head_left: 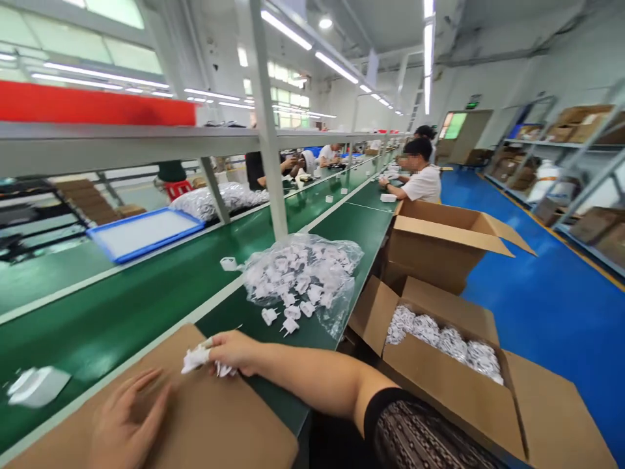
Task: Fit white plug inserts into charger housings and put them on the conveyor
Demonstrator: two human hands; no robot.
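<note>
My right hand (234,352) is closed around several white plug pieces (196,358), above the far edge of a brown cardboard sheet (219,417). Fingers apart and slightly blurred, my left hand (129,417) is open over the same cardboard, with nothing in it. Beyond my right hand, a clear plastic bag (342,312) lies spread on the green bench, heaped with white two-pin plug pieces (297,273). A few loose plug pieces (290,319) lie at the bag's near edge.
A blurred white plug piece (39,385) sits on the green conveyor belt (161,286) at left. Open cardboard boxes (439,365) stand at right, the nearer holding bundled white cables (452,342). A metal post (271,130) rises behind the bag. Co-workers (422,176) sit farther along.
</note>
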